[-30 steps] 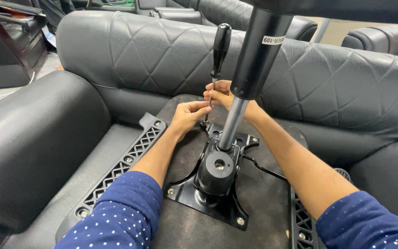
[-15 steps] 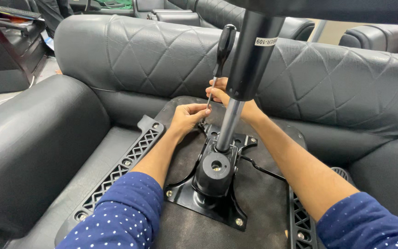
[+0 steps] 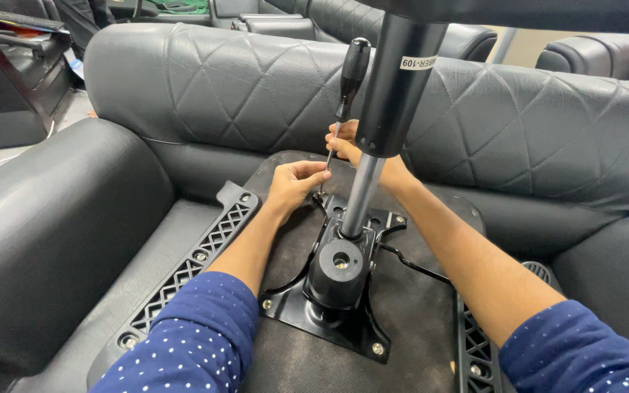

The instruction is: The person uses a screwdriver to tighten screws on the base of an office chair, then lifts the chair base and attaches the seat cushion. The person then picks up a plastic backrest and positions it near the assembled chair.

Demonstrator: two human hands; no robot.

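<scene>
Grey leather of the sofa arm rises close on the left, and the sofa back stands just behind the upturned chair seat. The left hand pinches the thin shaft of the screwdriver near its tip, at the far corner of the black plate. The right hand is half hidden behind the gas cylinder; its grip I cannot tell.

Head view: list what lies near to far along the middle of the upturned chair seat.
Near screw → black round hub of the mounting plate → silver gas-lift rod → left hand → screwdriver handle → quilted sofa backrest.
</scene>
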